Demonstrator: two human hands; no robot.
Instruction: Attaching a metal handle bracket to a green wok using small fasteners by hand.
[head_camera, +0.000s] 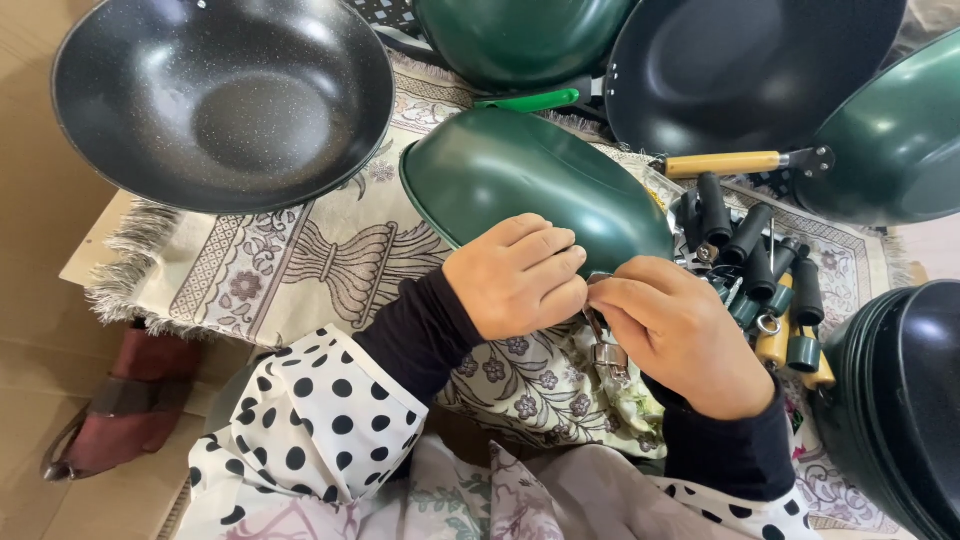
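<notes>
Gripping rim of upturned green pan (530, 185), left hand (518, 278) curled closed; right hand (678, 335) pinches metal handle bracket (603, 345) at pan's near edge. Pan: rigid, smooth, likely slippery; rim safest hold. Loose handles (765, 285) right of pan.

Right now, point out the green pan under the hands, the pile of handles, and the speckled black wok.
green pan (520, 185), head view, upturned outer wall
pile of handles (765, 280), head view, black grips
speckled black wok (225, 100), head view, inner bowl

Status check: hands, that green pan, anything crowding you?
Both hands at the green pan rim, pinching a small metal fitting. Pan upside down on patterned rug. Handle pile close by right hand.
</notes>
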